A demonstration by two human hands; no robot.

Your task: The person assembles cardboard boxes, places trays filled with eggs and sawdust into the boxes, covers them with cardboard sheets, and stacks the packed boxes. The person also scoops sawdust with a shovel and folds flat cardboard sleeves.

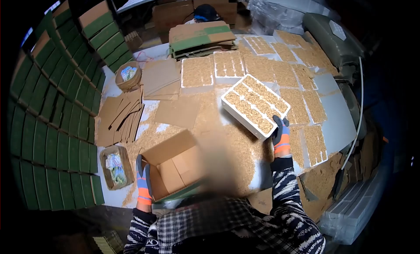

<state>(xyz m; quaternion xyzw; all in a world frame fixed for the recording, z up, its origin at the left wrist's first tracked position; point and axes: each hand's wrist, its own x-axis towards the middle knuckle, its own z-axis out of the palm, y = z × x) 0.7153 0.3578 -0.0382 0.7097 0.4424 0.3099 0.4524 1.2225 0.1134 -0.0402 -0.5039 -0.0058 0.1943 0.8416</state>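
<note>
My right hand (281, 133), in a grey and orange glove, grips the near right corner of a white foam tray (256, 106). Tan shavings or grain-like bits fill the tray, which is tilted and seems raised over the table. With my left hand (144, 179), gloved alike, I hold the left wall of an open cardboard box (169, 165). The part of the box's inside that shows is bare cardboard, and a strip of green shows on its outside. A blurred shape in front of the camera hides the box's right end.
Filled foam trays (197, 72) stand across the table's (339, 101) back and right. Flat cardboard sheets (120, 118) and two baskets of packets (116, 166) lie left, beside stacked green boxes (57, 144). Folded cartons (201, 37) are piled at the back, near another person's head (205, 12).
</note>
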